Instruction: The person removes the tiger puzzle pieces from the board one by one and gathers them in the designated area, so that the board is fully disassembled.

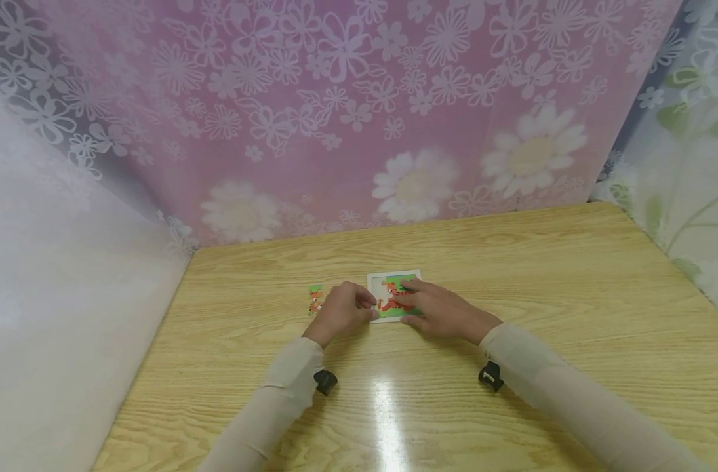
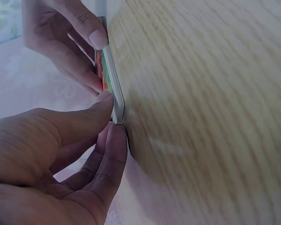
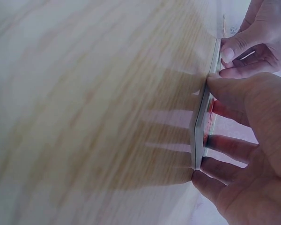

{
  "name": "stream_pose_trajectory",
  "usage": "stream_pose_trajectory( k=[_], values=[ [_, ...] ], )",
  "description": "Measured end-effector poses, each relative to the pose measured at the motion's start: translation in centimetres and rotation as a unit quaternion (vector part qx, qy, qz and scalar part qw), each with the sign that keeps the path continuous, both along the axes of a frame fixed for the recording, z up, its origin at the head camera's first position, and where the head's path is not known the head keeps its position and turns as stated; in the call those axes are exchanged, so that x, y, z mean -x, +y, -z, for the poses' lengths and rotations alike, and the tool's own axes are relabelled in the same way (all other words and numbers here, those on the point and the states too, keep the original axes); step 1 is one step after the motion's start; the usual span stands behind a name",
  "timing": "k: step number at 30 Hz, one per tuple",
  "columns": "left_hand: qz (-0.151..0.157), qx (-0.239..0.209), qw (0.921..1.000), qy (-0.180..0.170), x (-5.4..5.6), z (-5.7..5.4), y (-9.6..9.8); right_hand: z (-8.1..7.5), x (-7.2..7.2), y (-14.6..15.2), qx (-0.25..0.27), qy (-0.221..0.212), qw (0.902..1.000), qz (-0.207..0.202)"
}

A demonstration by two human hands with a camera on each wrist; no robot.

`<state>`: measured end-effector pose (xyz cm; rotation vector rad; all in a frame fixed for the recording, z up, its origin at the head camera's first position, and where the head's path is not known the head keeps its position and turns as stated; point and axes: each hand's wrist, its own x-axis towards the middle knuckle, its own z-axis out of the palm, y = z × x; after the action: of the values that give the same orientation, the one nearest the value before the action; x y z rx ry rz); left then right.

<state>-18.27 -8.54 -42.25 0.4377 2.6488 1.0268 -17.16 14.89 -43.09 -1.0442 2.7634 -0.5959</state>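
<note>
A small square jigsaw puzzle board (image 1: 394, 273) with a white frame lies on the table, showing an orange striped animal on green. A plain grey strip shows inside the frame on its left side. My left hand (image 1: 342, 309) pinches the board's near left corner between thumb and curled fingers, as the left wrist view shows. Spread over the right part is my right hand (image 1: 446, 311), its fingers resting on the picture and right edge. Its thumb (image 3: 225, 89) touches the near edge. Loose puzzle pieces (image 1: 315, 295) lie left of the board, partly hidden behind the left hand.
The wooden table (image 1: 512, 262) runs back to a pink flowered curtain (image 1: 335, 118). Pale fabric hangs at the left (image 1: 58, 295) and right (image 1: 695, 151) sides. A black wrist camera (image 1: 325, 381) sits under the left wrist, another camera (image 1: 491, 376) under the right.
</note>
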Motion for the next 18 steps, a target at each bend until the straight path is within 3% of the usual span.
stream_pose_trajectory(
  k=[18],
  values=[
    [-0.001,0.001,1.0,0.005,0.19,0.26,0.14,-0.04,-0.04,0.03,-0.003,-0.001,1.0,0.003]
  ],
)
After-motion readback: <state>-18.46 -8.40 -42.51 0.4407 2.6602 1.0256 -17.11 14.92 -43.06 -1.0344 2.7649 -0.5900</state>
